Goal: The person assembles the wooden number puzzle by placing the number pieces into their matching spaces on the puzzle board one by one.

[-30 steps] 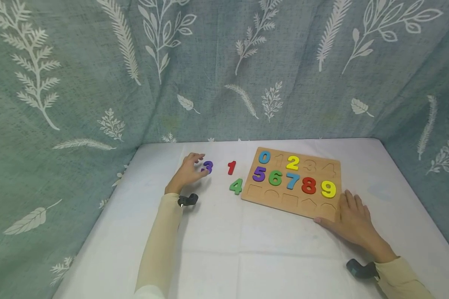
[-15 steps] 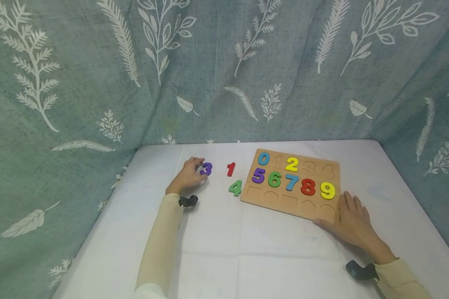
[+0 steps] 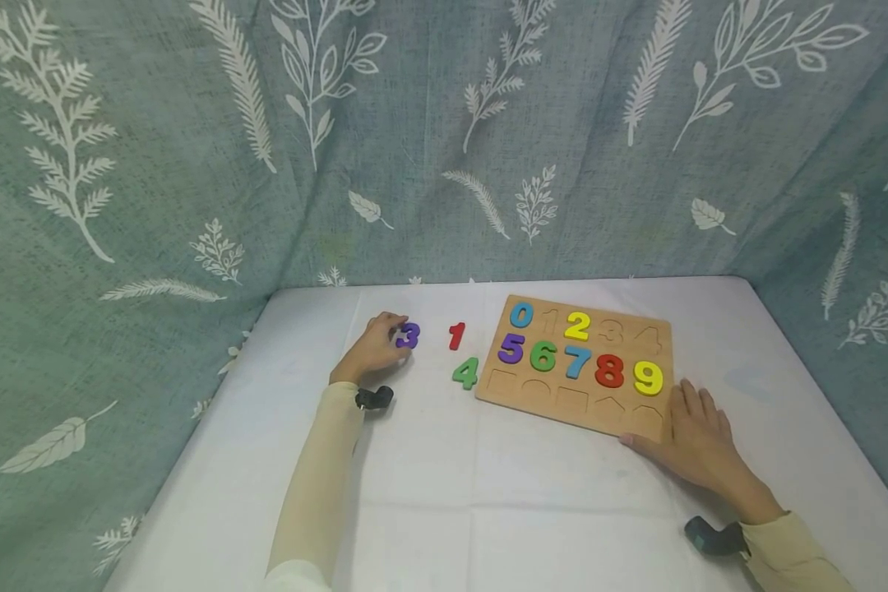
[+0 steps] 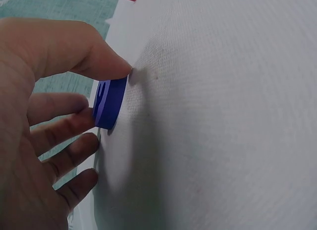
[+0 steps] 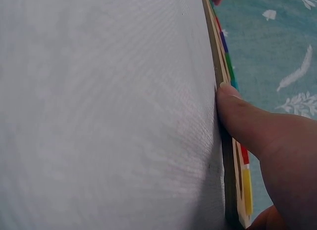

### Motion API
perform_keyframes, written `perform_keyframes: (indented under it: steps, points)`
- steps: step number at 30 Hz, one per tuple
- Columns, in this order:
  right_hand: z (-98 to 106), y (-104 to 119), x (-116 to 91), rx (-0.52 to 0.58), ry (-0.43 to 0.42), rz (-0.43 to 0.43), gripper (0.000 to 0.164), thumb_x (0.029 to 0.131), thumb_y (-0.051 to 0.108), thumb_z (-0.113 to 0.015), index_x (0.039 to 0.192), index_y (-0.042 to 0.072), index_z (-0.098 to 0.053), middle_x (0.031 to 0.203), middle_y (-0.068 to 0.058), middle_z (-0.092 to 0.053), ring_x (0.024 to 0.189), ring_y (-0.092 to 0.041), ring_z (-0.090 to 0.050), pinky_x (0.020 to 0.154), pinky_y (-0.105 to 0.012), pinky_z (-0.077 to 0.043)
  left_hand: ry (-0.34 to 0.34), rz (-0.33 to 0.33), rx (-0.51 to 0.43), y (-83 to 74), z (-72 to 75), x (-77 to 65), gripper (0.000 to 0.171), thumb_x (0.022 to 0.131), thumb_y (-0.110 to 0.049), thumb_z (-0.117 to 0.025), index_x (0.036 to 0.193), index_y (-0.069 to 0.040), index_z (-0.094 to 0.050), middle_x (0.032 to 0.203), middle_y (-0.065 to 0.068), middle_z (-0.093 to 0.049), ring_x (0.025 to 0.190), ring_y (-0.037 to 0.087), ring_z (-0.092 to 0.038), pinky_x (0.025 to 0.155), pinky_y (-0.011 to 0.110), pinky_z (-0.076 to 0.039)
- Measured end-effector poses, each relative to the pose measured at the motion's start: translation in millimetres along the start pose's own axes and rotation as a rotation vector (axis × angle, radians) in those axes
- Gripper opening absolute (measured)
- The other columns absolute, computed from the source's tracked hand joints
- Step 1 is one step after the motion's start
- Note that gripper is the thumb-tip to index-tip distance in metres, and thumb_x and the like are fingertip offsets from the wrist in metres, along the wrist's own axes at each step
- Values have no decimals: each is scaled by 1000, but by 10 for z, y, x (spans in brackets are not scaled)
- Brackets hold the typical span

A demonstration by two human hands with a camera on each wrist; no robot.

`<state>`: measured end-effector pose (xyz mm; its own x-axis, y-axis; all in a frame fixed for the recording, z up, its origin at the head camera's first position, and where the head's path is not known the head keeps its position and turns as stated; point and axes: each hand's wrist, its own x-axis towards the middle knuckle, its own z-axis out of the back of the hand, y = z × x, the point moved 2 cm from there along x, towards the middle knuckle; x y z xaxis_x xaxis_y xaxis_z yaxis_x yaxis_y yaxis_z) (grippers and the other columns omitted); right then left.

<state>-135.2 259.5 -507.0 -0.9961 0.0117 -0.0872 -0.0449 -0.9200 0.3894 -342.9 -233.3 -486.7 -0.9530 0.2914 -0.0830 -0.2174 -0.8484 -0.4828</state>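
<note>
So the left hand (image 3: 372, 345) is over on the left of the desk (image 3: 562, 526), pinching the purple 3 (image 3: 412, 335) between thumb and fingers. In the left wrist view the thumb tip sits on one edge of the piece, with fingertips against the other side and the rest of the fingers loosely bent. Just right of that is the red 1 (image 3: 456, 335), and the green 4 (image 3: 468, 374) lies a bit nearer, right beside the left edge of the wooden board (image 3: 540, 403).

The right hand (image 3: 699, 440) is spread out at the board's near right corner, thumb on the near edge, fingers along the right edge.

On the board, the far row has the blue 0 (image 3: 515, 316) and yellow 2 (image 3: 577, 326), plus outlines of 1, 3 and 4. Middle row runs left to right: purple 5 (image 3: 514, 345), green 6 (image 3: 536, 357), blue 7 (image 3: 579, 363), red 8 (image 3: 609, 371), yellow 9 (image 3: 658, 378). The near row's just shape outlines. Leafy green curtain (image 3: 429, 205) on the far side.
</note>
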Motion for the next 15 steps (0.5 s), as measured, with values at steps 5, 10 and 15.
perform_keyframes:
  steps: [5, 10, 15]
  points:
    - [11, 9, -3, 12, 14, -7, 131, 83, 72, -69, 154, -22, -12, 159, -46, -11, 145, -67, -10, 114, -82, -16, -9, -15, 12, 7, -15, 10, 71, 89, -26, -71, 150, 2, -50, 136, 21, -52, 126, 36, -49, 114, 54, -43]
    - [5, 5, -6, 28, 19, -15, 132, 82, 72, -70, 155, -21, -10, 159, -46, -10, 146, -67, -9, 114, -81, -14, -32, -9, 19, 11, -23, 10, 71, 88, -30, -74, 147, 4, -53, 133, 21, -55, 124, 36, -53, 112, 52, -45]
    - [-5, -3, -2, 30, 25, -20, 133, 82, 73, -69, 155, -21, -9, 160, -46, -8, 146, -67, -8, 116, -80, -12, -58, -1, 8, -8, -20, -17, 67, 87, -33, -77, 141, 3, -58, 128, 20, -59, 120, 35, -56, 109, 51, -47]
